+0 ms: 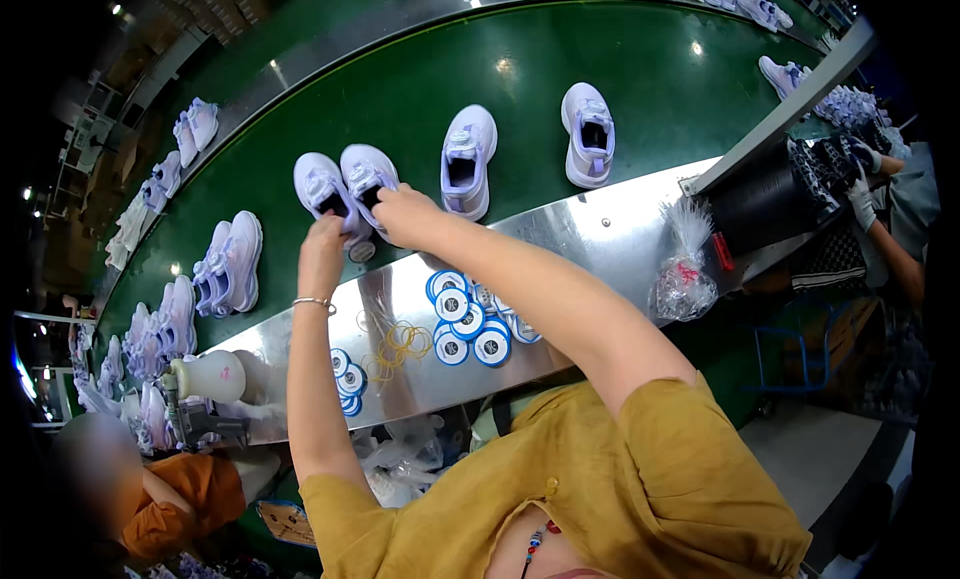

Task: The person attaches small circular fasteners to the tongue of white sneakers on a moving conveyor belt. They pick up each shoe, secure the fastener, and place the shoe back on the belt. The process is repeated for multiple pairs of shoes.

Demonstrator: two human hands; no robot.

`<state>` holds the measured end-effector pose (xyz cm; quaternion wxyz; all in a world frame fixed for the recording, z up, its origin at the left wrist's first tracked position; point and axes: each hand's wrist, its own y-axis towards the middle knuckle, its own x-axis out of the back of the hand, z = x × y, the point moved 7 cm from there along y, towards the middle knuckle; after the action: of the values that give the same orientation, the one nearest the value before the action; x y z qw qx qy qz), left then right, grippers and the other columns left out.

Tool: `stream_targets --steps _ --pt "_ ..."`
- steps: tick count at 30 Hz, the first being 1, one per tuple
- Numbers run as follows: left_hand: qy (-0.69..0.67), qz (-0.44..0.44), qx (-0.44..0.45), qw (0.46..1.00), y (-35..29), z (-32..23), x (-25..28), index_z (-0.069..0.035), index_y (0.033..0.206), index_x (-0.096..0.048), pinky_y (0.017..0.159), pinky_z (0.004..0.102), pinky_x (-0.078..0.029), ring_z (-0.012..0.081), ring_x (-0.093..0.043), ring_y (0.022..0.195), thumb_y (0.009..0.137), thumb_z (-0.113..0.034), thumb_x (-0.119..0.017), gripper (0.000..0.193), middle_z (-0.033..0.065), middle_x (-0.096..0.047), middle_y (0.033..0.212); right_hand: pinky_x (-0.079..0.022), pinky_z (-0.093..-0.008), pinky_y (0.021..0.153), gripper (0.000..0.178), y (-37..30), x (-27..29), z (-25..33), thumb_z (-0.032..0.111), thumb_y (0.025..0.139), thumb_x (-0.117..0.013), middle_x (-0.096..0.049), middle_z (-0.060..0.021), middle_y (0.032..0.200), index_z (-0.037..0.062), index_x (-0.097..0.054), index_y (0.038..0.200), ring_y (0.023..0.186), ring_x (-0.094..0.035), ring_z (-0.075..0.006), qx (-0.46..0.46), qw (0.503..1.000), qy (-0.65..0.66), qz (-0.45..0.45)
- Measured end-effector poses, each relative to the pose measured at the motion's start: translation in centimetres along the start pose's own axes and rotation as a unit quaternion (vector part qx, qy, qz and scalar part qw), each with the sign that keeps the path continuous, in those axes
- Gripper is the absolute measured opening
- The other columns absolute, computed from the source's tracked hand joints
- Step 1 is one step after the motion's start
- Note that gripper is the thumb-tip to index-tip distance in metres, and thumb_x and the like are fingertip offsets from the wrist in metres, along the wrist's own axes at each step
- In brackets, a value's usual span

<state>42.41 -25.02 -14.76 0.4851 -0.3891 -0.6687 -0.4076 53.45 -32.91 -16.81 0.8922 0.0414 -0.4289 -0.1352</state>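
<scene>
Two pale lavender sneakers stand side by side on the green conveyor belt in front of me, toes pointing away. My left hand (322,241) is closed at the heel opening of the left sneaker (318,179). With bent fingers, my right hand (404,217) grips the collar of the right sneaker (366,167); its fingertips are partly hidden. A small round tag (361,251) shows between my hands at the belt's edge. Farther right on the belt stand a third sneaker (470,159) and a fourth sneaker (588,134), both apart from my hands.
On the metal ledge (560,229) lie several round blue-and-white tags (467,321), a smaller tag pile (348,381) and yellow rubber bands (402,347). A plastic bag (684,279) hangs at the right. More sneakers (228,264) stand left, by a white container (215,377). Co-workers sit at both sides.
</scene>
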Motion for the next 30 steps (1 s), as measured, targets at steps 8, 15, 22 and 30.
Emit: stream_targets --steps 8,15,22,30 --pt "-0.012 -0.171 0.033 0.985 0.4 -4.0 4.2 0.000 0.115 -0.059 0.091 0.0407 -0.047 0.0348 -0.056 0.107 0.081 0.004 -0.056 0.034 0.0170 -0.061 0.114 -0.050 -0.0384 0.081 0.024 -8.3 14.6 -1.6 0.007 0.085 -0.059 -0.063 -0.0156 0.103 0.0005 -0.063 0.107 0.096 -0.062 -0.0329 0.016 0.994 0.067 -0.088" --pt "-0.093 0.005 -0.026 0.995 4.7 -13.8 -2.5 -0.008 0.129 -0.051 0.090 0.0439 -0.048 0.0419 -0.056 0.107 0.079 -0.011 -0.069 0.054 0.0274 -0.052 0.124 -0.049 -0.0413 0.082 0.042 -18.2 19.0 -7.9 0.016 0.083 -0.065 -0.061 -0.0167 0.101 0.0114 -0.057 0.123 0.096 -0.059 -0.0324 -0.213 0.908 -0.318 -0.169" --pt "-0.129 0.084 0.017 0.988 10.8 -17.5 -7.7 -0.012 0.100 -0.064 0.072 0.0466 -0.052 0.0392 -0.063 0.084 0.078 -0.023 -0.071 0.026 0.0194 -0.062 0.091 -0.051 -0.0482 0.070 0.025 -19.0 18.6 -15.7 0.023 0.088 -0.059 -0.061 -0.0206 0.089 0.0086 -0.051 0.106 0.083 -0.063 -0.0394 -0.254 0.946 -0.165 -0.115" --pt "-0.157 0.106 -0.008 0.982 17.4 -29.8 -12.5 -0.009 0.107 -0.065 0.080 0.0437 -0.052 0.0370 -0.063 0.091 0.075 -0.028 -0.074 0.037 0.0192 -0.064 0.098 -0.051 -0.0453 0.075 0.021 -21.5 23.5 -19.1 0.022 0.089 -0.059 -0.063 -0.0190 0.090 0.0034 -0.053 0.097 0.088 -0.063 -0.0370 -0.251 0.931 -0.235 -0.122"
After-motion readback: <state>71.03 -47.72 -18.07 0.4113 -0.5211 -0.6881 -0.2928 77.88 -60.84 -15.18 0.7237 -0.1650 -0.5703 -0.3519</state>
